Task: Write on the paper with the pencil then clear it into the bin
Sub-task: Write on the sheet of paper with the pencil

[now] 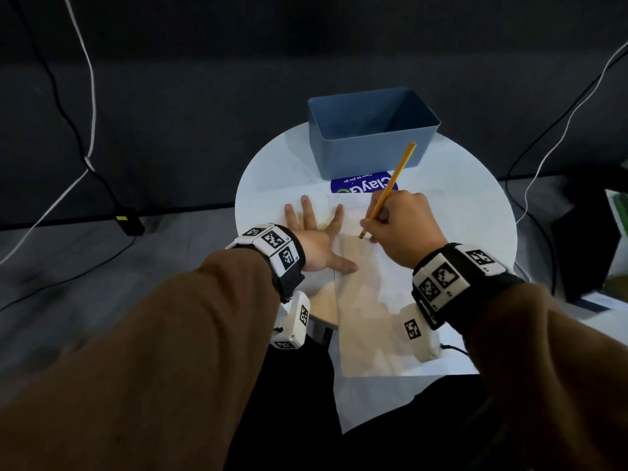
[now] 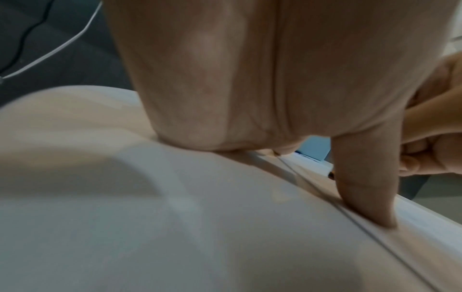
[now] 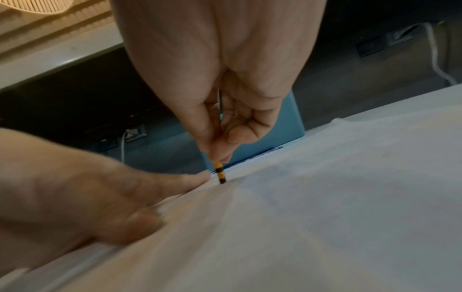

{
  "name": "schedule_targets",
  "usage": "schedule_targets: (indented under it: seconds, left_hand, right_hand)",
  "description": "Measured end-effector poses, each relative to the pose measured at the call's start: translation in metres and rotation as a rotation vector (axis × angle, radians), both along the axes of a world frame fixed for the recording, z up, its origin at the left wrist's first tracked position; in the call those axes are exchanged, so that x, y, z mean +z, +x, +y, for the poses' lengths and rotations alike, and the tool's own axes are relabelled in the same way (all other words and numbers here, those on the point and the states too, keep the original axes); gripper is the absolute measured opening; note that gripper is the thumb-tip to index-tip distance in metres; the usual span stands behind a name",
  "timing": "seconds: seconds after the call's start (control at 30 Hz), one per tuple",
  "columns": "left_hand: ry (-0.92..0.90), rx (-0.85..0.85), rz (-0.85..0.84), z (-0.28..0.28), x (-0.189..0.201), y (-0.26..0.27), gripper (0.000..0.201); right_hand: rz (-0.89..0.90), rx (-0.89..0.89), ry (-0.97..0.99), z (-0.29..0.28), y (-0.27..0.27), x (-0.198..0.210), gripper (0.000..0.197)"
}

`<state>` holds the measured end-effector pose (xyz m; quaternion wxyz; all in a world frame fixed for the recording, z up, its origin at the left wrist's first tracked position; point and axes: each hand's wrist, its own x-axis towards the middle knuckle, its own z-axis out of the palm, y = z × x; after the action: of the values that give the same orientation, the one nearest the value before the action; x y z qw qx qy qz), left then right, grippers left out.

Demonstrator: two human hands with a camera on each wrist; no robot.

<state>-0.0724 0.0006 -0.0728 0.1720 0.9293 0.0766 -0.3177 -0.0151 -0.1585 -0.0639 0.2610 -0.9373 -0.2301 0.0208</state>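
Note:
A white sheet of paper (image 1: 370,300) lies on the round white table (image 1: 265,171), running toward me. My left hand (image 1: 316,232) lies flat with spread fingers on the paper's left edge, thumb (image 2: 367,189) pressing the sheet. My right hand (image 1: 404,226) pinches a yellow pencil (image 1: 390,185), tilted away from me. Its dark tip (image 3: 221,178) touches the paper near the left hand's forefinger. The blue bin (image 1: 370,130) stands empty at the table's far side, just beyond the paper.
A blue label (image 1: 363,185) lies on the table between the bin and the paper. Black and white cables (image 1: 85,107) hang left and right over a dark floor. Dark boxes (image 1: 591,239) sit at the right edge.

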Motion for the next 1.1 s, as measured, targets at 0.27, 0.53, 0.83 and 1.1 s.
schedule_targets:
  seconds: [0.27,0.53,0.83,1.1]
  left_hand:
    - [0.011,-0.005,0.002,0.001,-0.002,0.002,0.115]
    - [-0.005,0.004,0.008,0.003,-0.003,0.002,0.113]
    - [0.020,-0.007,0.009,-0.001,0.003,-0.001,0.113]
    - [0.045,-0.018,0.012,0.000,0.001,0.002,0.113]
  right_hand:
    - [-0.015,-0.057,0.072,-0.012,0.003,0.009,0.019]
    - [0.009,-0.202,0.057,-0.026,0.006,0.003,0.016]
    - [0.044,-0.124,0.104,-0.017,-0.003,0.001,0.016]
    - [0.026,-0.237,0.185,-0.030,0.003,0.010,0.014]
